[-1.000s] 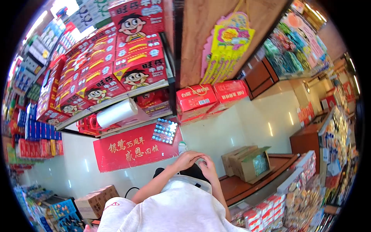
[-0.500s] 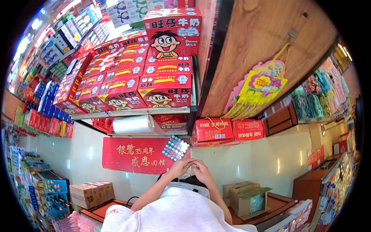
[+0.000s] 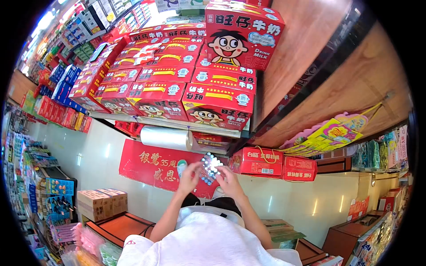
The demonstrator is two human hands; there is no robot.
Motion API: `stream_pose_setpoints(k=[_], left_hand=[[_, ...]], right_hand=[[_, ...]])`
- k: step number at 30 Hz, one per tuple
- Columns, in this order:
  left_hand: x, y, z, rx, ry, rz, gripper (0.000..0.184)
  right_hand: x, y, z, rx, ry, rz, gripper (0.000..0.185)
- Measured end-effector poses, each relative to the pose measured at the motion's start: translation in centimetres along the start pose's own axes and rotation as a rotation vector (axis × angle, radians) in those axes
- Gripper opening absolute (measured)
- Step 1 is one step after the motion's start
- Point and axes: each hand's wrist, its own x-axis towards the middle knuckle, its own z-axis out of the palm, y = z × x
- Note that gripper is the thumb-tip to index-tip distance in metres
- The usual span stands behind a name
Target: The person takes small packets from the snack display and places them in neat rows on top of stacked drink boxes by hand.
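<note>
My left hand is raised in front of my body, left of a shiny, beaded-looking sheet. On the sheet's other side is my right hand, its fingers partly spread. The two hands are apart, and nothing shows in either one. Whether they touch the sheet cannot be made out. Beneath lies a red floor mat with gold lettering, and a shoe rests on it by my left hand.
Red milk boxes are stacked on a shelf ahead, above a white roll. Red cartons stand by a wooden panel. Brown cartons sit at the lower left, and an opened carton at the lower right.
The hands, together before, have separated to either side of the shiny sheet. The view has turned left, so the shelf and panel sit further right. A shoe now shows on the mat.
</note>
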Motion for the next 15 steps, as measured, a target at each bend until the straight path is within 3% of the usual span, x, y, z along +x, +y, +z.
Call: stream_pose_setpoints(k=[6, 10, 12, 14, 15], left_hand=[[11.5, 0.3, -11.2, 0.162, 0.367, 0.169, 0.018], [20.8, 1.3, -19.3, 0.264, 0.504, 0.337, 0.020], [25.1, 0.5, -22.5, 0.325, 0.482, 0.285, 0.030], [30.8, -1.8, -26.1, 0.513, 0.462, 0.395, 0.044], [32.6, -3.4, -27.3, 0.530, 0.376, 0.365, 0.061]], right_hand=[[10.6, -7.3, 1.8, 0.003, 0.069, -0.160, 0.030], [19.2, -10.9, 5.0, -0.045, 0.134, -0.305, 0.032], [23.6, -12.3, 6.8, -0.043, 0.126, -0.331, 0.036], [29.6, -13.4, 9.2, -0.206, 0.166, -0.448, 0.039], [31.5, -13.3, 10.1, -0.179, 0.157, -0.437, 0.042]])
